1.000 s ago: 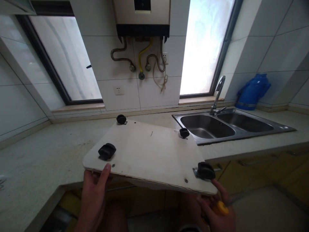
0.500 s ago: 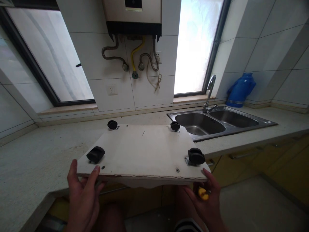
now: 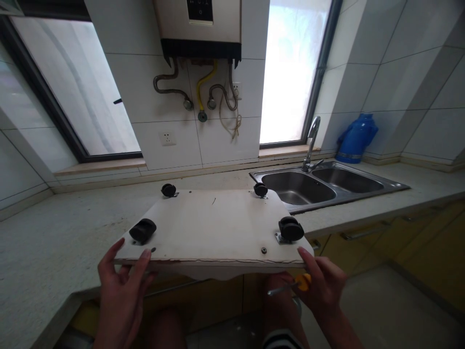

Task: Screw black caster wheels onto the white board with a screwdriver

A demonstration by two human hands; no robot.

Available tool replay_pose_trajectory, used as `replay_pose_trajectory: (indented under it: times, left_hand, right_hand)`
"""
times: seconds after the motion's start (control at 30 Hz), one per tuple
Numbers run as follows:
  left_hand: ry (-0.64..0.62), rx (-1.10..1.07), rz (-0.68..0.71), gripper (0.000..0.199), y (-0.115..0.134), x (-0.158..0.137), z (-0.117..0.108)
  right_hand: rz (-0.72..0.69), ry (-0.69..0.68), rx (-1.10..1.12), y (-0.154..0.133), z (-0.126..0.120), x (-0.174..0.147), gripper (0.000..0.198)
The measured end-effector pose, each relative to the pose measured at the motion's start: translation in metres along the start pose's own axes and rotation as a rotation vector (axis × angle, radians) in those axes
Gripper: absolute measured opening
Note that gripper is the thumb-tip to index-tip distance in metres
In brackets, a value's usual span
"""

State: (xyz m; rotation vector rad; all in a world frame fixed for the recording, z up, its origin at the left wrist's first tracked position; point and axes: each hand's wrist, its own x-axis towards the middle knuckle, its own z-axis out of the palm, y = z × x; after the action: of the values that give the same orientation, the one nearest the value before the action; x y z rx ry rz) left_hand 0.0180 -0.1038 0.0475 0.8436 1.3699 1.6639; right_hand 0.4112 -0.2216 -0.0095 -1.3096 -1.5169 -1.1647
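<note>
A white panel [image 3: 214, 228] with a black caster wheel at each corner, such as the near-right caster [image 3: 291, 229], rests tilted at the counter's front edge, wheels up. It looks like the underside of a small cabinet, whose rest is mostly hidden below. My left hand [image 3: 121, 286] grips its near-left corner, thumb on top and other fingers round the edge. At the near-right corner, my right hand [image 3: 321, 283] presses a finger on the board. The same hand holds a screwdriver [image 3: 303, 282] with a yellow handle, its metal shaft pointing left beneath the edge.
Behind the panel runs a pale countertop [image 3: 72, 218]. A double steel sink [image 3: 330, 191] with a faucet [image 3: 311, 145] lies to the right, near a blue thermos-like jug [image 3: 358, 138]. A water heater [image 3: 201, 29] with hoses hangs on the tiled wall. Yellow cabinets [image 3: 370, 247] stand below.
My right hand has turned and shifted slightly right, so the screwdriver's shaft now shows pointing left. The left hand keeps its hold, and the view has moved a little.
</note>
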Motion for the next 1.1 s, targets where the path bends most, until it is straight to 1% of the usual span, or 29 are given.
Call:
replay_pose_trajectory:
  times: [0.07, 0.13, 0.2, 0.23, 0.3, 0.43, 0.47, 0.53, 0.6, 0.67, 0.73, 0.87, 0.93, 1.1]
  left_hand:
    - [-0.075, 0.005, 0.063, 0.114, -0.008, 0.008, -0.009]
    - [-0.169, 0.026, 0.107, 0.127, -0.018, 0.018, -0.019]
    - [-0.242, 0.065, 0.120, 0.134, -0.025, 0.028, -0.028]
    - [-0.261, 0.100, 0.125, 0.134, -0.026, 0.032, -0.031]
    - [-0.246, 0.230, 0.163, 0.125, -0.026, 0.037, -0.036]
    - [-0.127, 0.568, 0.314, 0.100, -0.016, 0.039, -0.042]
    - [-0.096, 0.597, 0.349, 0.096, -0.013, 0.039, -0.045]
    - [-0.057, 0.569, 0.413, 0.086, -0.010, 0.041, -0.049]
    - [-0.062, 0.526, 0.488, 0.074, -0.009, 0.045, -0.054]
    - [-0.074, 0.540, 0.563, 0.067, -0.007, 0.051, -0.058]
    - [-0.092, 0.562, 0.598, 0.065, -0.002, 0.056, -0.059]
    - [-0.205, 0.455, 0.498, 0.070, 0.016, 0.067, -0.055]
    - [-0.245, 0.431, 0.486, 0.074, 0.028, 0.074, -0.052]
    - [-0.340, 0.584, 0.665, 0.083, 0.065, 0.093, -0.042]
  right_hand:
    - [-0.032, -0.010, -0.013, 0.006, 0.000, 0.004, 0.081]
    - [-0.071, 0.011, -0.032, 0.012, 0.002, 0.008, 0.085]
    - [-0.121, 0.019, -0.028, 0.015, 0.004, 0.011, 0.091]
    - [-0.143, 0.018, -0.021, 0.017, 0.006, 0.013, 0.094]
    - [-0.180, 0.016, -0.007, 0.018, 0.009, 0.016, 0.096]
    - [-0.241, 0.042, 0.002, 0.016, 0.012, 0.025, 0.089]
    - [-0.254, 0.048, 0.004, 0.015, 0.012, 0.027, 0.088]
    - [-0.272, 0.062, 0.004, 0.013, 0.012, 0.031, 0.087]
    - [-0.285, 0.074, 0.003, 0.012, 0.012, 0.036, 0.085]
    - [-0.298, 0.078, 0.004, 0.012, 0.011, 0.042, 0.083]
    - [-0.310, 0.075, 0.007, 0.013, 0.011, 0.047, 0.085]
    - [-0.289, 0.084, 0.011, 0.015, 0.011, 0.054, 0.093]
    - [-0.260, 0.088, 0.007, 0.016, 0.012, 0.058, 0.093]
    - [-0.189, 0.050, -0.010, 0.018, 0.010, 0.074, 0.091]
